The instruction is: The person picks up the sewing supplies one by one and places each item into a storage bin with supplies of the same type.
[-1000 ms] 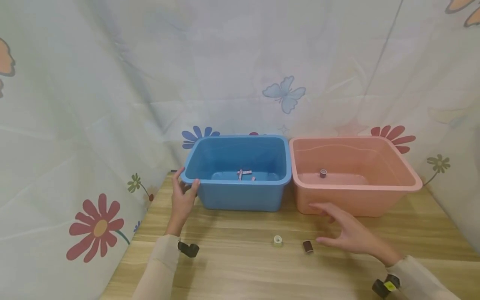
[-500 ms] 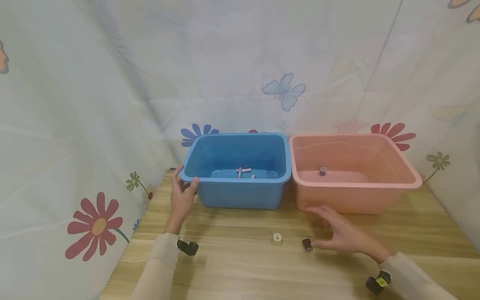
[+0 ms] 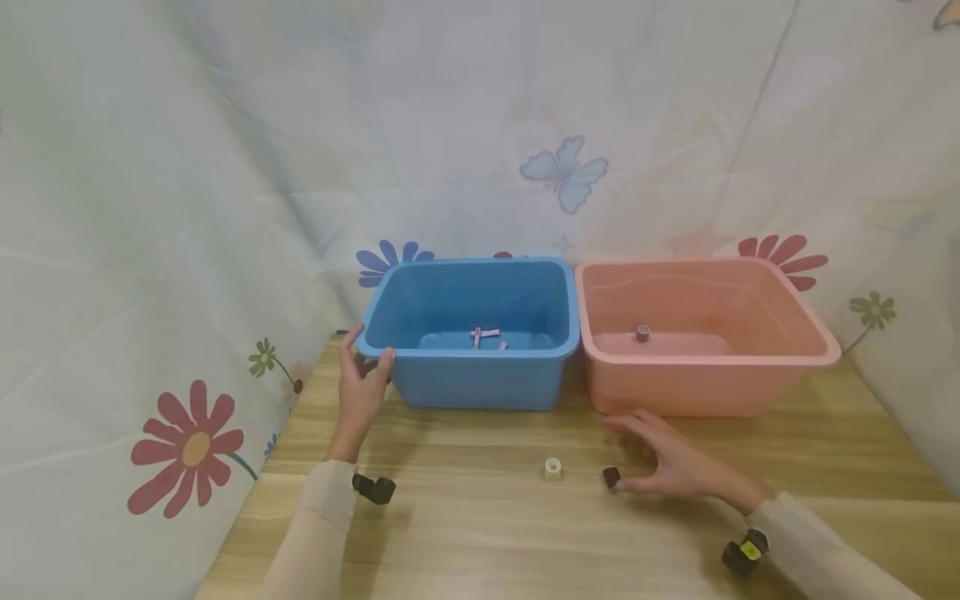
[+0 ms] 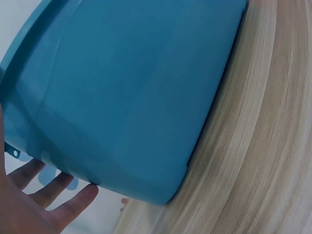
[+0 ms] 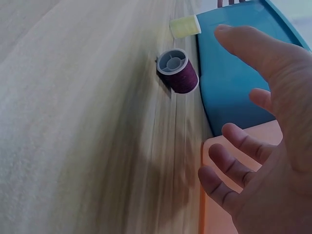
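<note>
A dark maroon thread spool (image 3: 611, 477) lies on the wooden table (image 3: 480, 542) in front of the pink bin (image 3: 705, 361). My right hand (image 3: 660, 460) hovers just right of it, fingers spread and straight. Its thumb tip is close to the spool, and the right wrist view shows a gap between the hand (image 5: 263, 126) and the spool (image 5: 178, 70). A pale yellow spool (image 3: 553, 467) lies a little further left. My left hand (image 3: 362, 377) rests against the front-left corner of the blue bin (image 3: 465, 353), its fingers (image 4: 53, 192) straight along the wall.
The blue bin holds a few small pink and white pieces (image 3: 483, 336). One small spool (image 3: 642, 332) stands inside the pink bin. A flower-printed curtain (image 3: 225, 208) hangs behind and to the left. The table edge runs along the left.
My right hand has moved left and lower, bringing its thumb close to the maroon spool. The left hand has stayed on the blue bin's corner.
</note>
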### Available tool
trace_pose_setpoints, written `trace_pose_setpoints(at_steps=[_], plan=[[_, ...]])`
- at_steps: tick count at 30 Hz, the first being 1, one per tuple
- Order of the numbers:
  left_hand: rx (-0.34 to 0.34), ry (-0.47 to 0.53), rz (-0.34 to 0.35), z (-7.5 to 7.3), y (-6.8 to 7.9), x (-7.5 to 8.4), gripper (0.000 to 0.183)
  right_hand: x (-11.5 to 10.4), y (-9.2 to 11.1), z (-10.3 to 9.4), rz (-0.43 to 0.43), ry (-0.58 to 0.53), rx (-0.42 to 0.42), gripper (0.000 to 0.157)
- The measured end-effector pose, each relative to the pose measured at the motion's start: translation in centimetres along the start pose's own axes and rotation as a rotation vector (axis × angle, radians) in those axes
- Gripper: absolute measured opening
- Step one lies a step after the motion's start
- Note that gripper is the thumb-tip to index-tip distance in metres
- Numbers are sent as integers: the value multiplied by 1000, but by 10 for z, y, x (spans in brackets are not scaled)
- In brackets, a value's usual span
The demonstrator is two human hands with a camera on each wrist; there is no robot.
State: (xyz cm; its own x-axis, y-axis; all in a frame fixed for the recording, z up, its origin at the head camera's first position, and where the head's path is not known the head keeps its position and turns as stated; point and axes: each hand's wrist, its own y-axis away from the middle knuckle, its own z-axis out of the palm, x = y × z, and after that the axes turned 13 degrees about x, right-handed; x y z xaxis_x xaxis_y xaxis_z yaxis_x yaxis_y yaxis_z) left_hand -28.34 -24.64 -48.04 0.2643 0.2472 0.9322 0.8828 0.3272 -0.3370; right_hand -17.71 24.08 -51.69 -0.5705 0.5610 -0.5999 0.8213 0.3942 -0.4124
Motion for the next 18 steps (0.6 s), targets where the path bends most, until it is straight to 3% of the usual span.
trace_pose_setpoints(at_steps=[9, 18], plan=[[-22, -3, -1, -1, 5, 22, 75, 5, -1, 1, 31, -35, -29, 79], [1, 4, -4, 0, -3, -4, 73, 7, 2, 5, 57, -14, -53, 73]])
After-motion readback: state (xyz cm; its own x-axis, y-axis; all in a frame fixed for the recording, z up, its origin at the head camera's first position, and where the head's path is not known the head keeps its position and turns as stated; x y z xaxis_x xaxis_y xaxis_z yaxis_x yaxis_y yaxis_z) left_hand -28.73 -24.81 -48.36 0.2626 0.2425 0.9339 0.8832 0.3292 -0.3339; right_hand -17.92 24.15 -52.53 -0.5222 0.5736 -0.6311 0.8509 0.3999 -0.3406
